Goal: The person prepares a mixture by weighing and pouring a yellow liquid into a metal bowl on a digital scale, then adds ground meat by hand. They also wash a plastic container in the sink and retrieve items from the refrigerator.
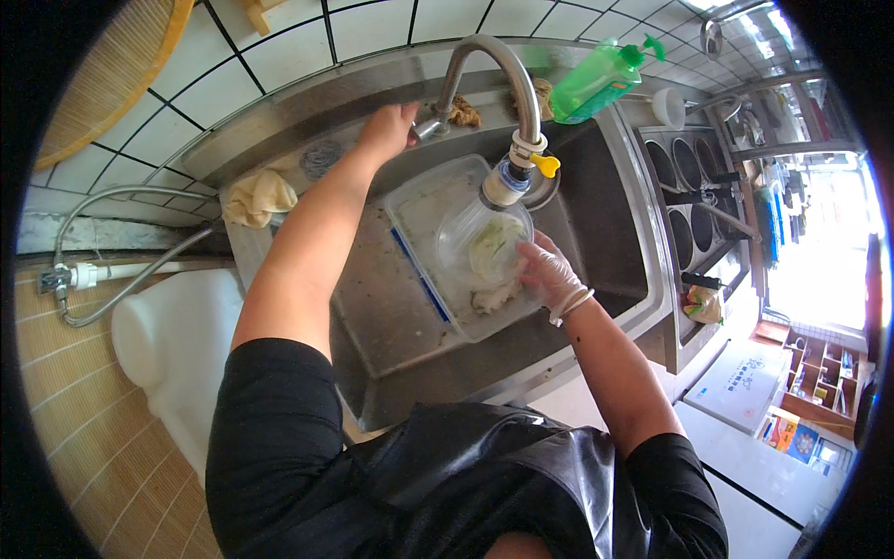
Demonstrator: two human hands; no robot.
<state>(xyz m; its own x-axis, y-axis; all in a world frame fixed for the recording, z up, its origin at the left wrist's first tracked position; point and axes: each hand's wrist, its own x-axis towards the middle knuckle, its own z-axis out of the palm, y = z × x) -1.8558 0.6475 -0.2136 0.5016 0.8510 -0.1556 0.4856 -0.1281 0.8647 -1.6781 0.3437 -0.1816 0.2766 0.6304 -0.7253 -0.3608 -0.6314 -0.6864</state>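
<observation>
My bare left hand [390,133] grips the metal lever [427,128] at the base of the faucet [489,43]. My right hand [550,271], in a clear disposable glove, holds the rim of a round clear bowl [461,244] under the faucet's spout. Pale green leafy pieces [501,241] show in or through the bowl. Water seems to run from the spout into it. Below lies a rectangular clear plastic container [419,202] with a blue strip along one side, inside the steel sink [377,300]. A whitish lump [492,299] rests in the container, near my right hand.
Behind the sink stand a green pump bottle [594,87], a brown scrubber [464,112] and a steel wool pad [323,159]. A cream cloth [260,198] lies at the left corner, above a white plastic jug [178,335]. Round wells of a metal cooker [688,164] are at right.
</observation>
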